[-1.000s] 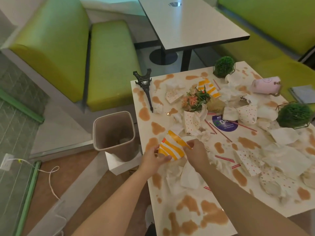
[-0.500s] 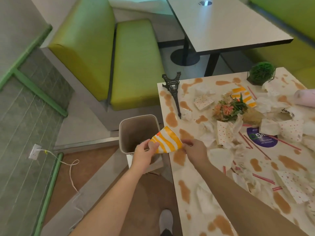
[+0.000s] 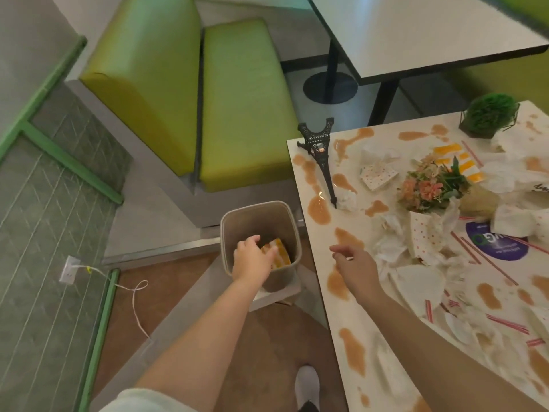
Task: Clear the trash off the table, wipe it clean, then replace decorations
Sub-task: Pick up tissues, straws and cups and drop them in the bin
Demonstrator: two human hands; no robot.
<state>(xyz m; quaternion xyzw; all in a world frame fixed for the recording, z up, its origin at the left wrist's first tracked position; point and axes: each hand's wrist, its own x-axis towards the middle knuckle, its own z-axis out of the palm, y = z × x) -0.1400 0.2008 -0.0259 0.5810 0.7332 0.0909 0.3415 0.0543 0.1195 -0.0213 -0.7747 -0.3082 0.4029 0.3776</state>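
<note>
The left hand point(image 3: 252, 260) reaches into the mouth of the bin point(image 3: 237, 215) beside the table point(image 3: 341, 367), fingers loosely extended over the striped cup point(image 3: 280, 254), which lies inside the bin; whether the fingertips touch it, I cannot tell. The right hand point(image 3: 355, 269) hovers over the table edge, fingers relaxed and holding nothing. On the stained tabletop lie crumpled napkins point(image 3: 389, 248), red straws point(image 3: 475, 254) and 1 toppled tower model point(image 3: 320, 156) (its base overhangs the corner), plus a flower bunch point(image 3: 430, 185).
</note>
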